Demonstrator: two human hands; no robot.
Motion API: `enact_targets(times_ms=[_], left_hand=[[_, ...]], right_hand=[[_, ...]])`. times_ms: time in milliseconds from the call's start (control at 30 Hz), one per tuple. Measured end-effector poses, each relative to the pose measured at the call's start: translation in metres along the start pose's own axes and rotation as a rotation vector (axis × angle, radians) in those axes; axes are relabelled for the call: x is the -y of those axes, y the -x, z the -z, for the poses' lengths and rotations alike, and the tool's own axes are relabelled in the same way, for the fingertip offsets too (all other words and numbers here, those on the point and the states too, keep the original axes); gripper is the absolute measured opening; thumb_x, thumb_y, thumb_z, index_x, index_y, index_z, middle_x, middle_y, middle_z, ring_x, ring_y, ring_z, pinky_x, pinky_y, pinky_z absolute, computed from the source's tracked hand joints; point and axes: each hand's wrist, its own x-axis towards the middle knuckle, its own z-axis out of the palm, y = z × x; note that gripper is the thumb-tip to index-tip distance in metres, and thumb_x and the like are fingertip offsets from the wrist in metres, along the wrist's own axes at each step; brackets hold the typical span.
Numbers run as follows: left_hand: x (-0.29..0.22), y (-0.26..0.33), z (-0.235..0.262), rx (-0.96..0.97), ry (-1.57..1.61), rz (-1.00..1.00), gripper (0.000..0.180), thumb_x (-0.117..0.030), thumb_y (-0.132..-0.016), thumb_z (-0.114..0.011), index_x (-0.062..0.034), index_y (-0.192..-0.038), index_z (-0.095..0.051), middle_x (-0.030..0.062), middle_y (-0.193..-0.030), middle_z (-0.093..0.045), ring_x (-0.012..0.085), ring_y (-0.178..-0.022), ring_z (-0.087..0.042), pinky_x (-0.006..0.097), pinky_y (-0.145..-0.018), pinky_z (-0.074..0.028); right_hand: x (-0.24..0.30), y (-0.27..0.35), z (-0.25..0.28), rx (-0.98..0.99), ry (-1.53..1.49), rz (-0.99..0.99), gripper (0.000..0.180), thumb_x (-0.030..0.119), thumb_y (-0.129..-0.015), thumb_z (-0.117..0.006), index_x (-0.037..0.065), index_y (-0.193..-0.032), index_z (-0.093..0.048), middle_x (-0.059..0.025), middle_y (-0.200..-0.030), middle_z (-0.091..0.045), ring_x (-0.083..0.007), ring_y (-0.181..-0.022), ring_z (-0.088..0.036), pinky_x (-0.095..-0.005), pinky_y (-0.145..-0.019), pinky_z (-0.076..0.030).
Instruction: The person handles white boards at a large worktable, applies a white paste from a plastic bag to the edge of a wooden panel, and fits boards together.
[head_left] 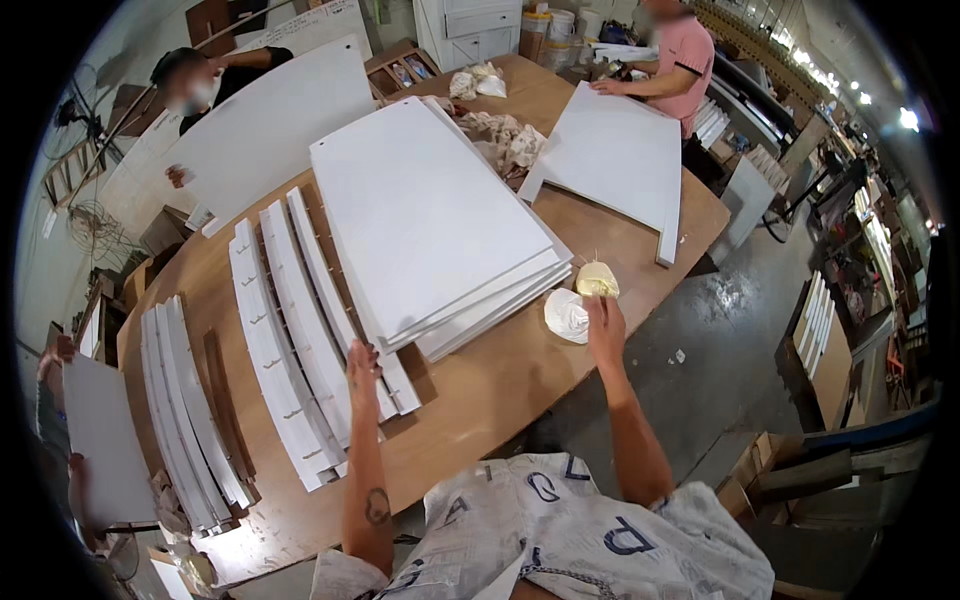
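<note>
My left hand rests at the near end of a long white slat, its fingers stretched out and partly apart. Farther right, my right hand reaches to a small round lump or dish of pale yellow paste. Its fingers are pressed together at the paste's near edge, and whatever they pinch is hidden. A white round pad or lid lies just left of those fingers. Between and beyond my hands sits a stack of large white panels. More white slats with small pegs lie left of my left hand.
Everything lies on a brown wooden table. At the far right a person in pink touches a white panel with legs. A masked person at far left holds a tall white panel. Crumpled cloths lie behind the stack.
</note>
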Motion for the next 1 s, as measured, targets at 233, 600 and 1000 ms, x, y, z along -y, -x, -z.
enact_targets(times_ms=[233,600,1000], left_hand=[[-0.016,-0.086,-0.045,-0.151,-0.222,0.26,0.083,-0.075,-0.082,-0.037,-0.0076,-0.129,-0.048,0.0083,-0.1,-0.059,0.0174,-0.084,-0.054,0.032,-0.068,-0.043],[0.0,-0.049,-0.102,-0.012,0.019,0.299,0.091,-0.067,-0.082,-0.051,-0.0022,-0.142,-0.027,0.0166,-0.139,-0.038,0.0295,-0.124,-0.041,0.043,-0.1,-0.036],[-0.064,-0.005,-0.157,-0.212,-0.335,0.206,0.111,-0.08,-0.071,-0.049,-0.0108,-0.148,-0.008,0.0208,-0.149,-0.021,0.0344,-0.139,-0.016,0.048,-0.11,-0.016]], right_hand=[[0.0,-0.151,-0.07,0.437,-0.216,-0.096,0.069,0.061,-0.092,-0.033,-0.003,-0.105,-0.055,-0.0201,-0.093,-0.061,-0.032,-0.089,-0.059,-0.0388,-0.08,-0.045],[-0.031,-0.194,-0.083,0.573,-0.269,-0.127,0.08,0.069,-0.085,-0.039,-0.004,-0.112,-0.058,-0.0267,-0.109,-0.06,-0.0405,-0.11,-0.054,-0.0468,-0.093,-0.04],[-0.031,-0.189,-0.088,0.61,0.085,0.133,0.071,0.052,-0.081,-0.061,-0.004,-0.123,-0.048,-0.0268,-0.118,-0.054,-0.0397,-0.112,-0.051,-0.0434,-0.093,-0.041]])
